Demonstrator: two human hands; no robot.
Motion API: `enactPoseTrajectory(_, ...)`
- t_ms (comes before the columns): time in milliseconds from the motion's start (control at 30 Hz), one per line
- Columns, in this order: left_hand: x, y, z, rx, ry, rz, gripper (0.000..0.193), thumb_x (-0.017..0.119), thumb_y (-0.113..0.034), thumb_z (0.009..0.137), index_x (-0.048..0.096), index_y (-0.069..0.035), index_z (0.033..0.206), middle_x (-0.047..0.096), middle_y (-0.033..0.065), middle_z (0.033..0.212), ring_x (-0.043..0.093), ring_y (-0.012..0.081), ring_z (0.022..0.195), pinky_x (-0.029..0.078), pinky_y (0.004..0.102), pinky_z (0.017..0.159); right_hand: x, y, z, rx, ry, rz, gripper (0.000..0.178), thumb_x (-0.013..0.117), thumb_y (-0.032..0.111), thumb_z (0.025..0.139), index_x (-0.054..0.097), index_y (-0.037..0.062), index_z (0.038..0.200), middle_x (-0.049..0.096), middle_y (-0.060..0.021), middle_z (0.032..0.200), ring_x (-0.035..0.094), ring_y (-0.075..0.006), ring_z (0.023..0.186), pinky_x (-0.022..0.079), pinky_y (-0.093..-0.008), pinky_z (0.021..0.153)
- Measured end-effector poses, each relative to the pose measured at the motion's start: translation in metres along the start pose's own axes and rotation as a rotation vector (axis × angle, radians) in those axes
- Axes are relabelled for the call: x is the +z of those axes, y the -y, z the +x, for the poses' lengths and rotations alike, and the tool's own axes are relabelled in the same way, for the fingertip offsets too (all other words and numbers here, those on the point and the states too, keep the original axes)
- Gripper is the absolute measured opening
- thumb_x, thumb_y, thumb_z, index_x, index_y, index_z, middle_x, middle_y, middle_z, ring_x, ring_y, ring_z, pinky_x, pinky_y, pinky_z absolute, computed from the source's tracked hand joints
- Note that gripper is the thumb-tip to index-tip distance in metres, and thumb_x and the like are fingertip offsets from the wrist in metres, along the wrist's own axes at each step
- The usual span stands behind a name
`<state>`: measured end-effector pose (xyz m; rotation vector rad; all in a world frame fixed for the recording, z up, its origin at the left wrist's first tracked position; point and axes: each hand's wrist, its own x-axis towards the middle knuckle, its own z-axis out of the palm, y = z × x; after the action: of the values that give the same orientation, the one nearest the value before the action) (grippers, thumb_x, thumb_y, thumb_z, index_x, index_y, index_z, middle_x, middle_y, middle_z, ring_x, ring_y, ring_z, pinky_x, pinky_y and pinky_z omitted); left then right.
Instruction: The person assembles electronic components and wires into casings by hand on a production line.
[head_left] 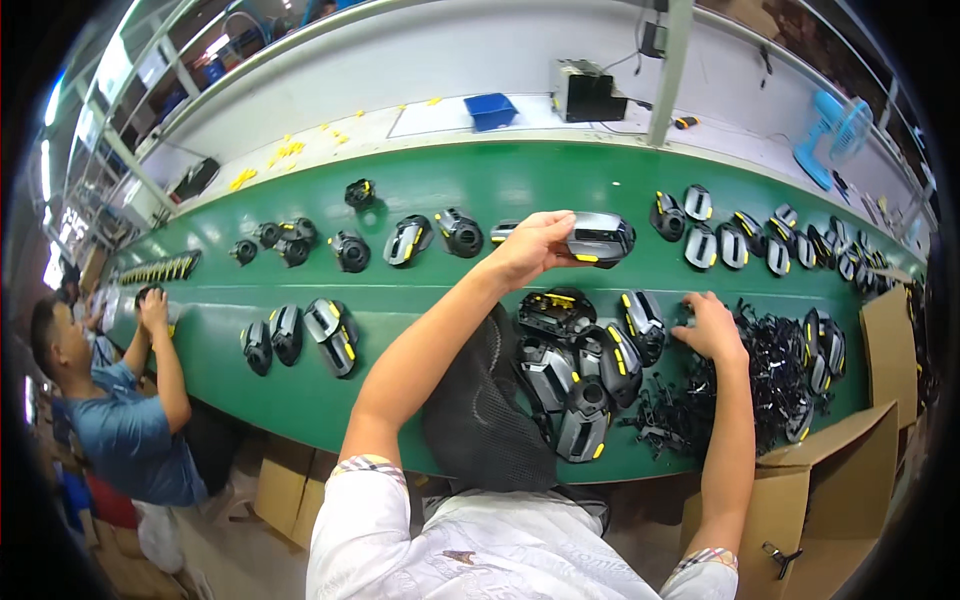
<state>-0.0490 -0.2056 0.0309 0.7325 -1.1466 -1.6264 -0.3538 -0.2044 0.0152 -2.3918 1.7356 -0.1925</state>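
Note:
My left hand [538,247] is raised over the middle of the green table, its fingers closed on the left end of a grey-and-black plastic housing [600,240] with yellow tabs. On the right, my right hand [712,326] hovers by the edge of a heap of small black clip-like parts [765,385]. Its thumb and fingers are apart, with nothing visible between them. Just left of it lies another grey-and-black housing [643,318]. A cluster of similar housings [585,420] sits in front of me, some showing their grey tops, one its dark hollow inside [555,312].
More housings stand along the far strip of the table [350,250] and at the right [735,245]. Three lie at left [285,335]. Open cardboard boxes [840,480] border the right side. A shelf behind holds a blue bin [490,112] and fan [835,135]. Another person [130,410] works at far left.

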Motion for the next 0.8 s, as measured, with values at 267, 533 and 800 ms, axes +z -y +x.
enactPoseTrajectory(267,-0.11,0.011,0.058,-0.024,-0.52,0.325,0.026,0.048,-0.011,0.087,0.056,0.007,0.103,0.059,0.0174,0.095,0.064,0.0289,0.078,0.058,0.0412,0.061,0.021,0.009,0.022,-0.209,-0.043,0.005,0.027,0.063,0.01,0.065,0.058,0.0046,0.092,0.061,-0.0184,0.081,0.058,-0.0364,0.082,0.046,-0.0448,0.073)
enactPoseTrajectory(533,-0.111,0.008,0.051,-0.107,-0.827,1.484,0.048,0.068,-0.015,0.068,0.055,0.004,0.11,0.052,0.0257,0.116,0.048,0.0405,0.113,0.043,0.0436,0.093,0.016,-0.007,0.011,-0.143,-0.381,0.712,0.029,0.053,0.0,0.083,0.058,0.0023,0.112,0.053,-0.0029,0.078,0.048,-0.008,0.067,0.04,-0.022,0.059)
enactPoseTrajectory(800,-0.05,0.009,0.118,0.016,-0.593,1.528,0.04,0.059,-0.027,0.077,0.056,0.003,0.103,0.061,0.0222,0.102,0.06,0.0359,0.097,0.05,0.0427,0.081,-0.002,0.072,-0.062,-0.041,-0.536,1.475,0.017,0.055,0.002,0.085,0.056,0.0007,0.101,0.059,-0.0071,0.093,0.049,-0.0074,0.065,0.041,-0.0201,0.059)
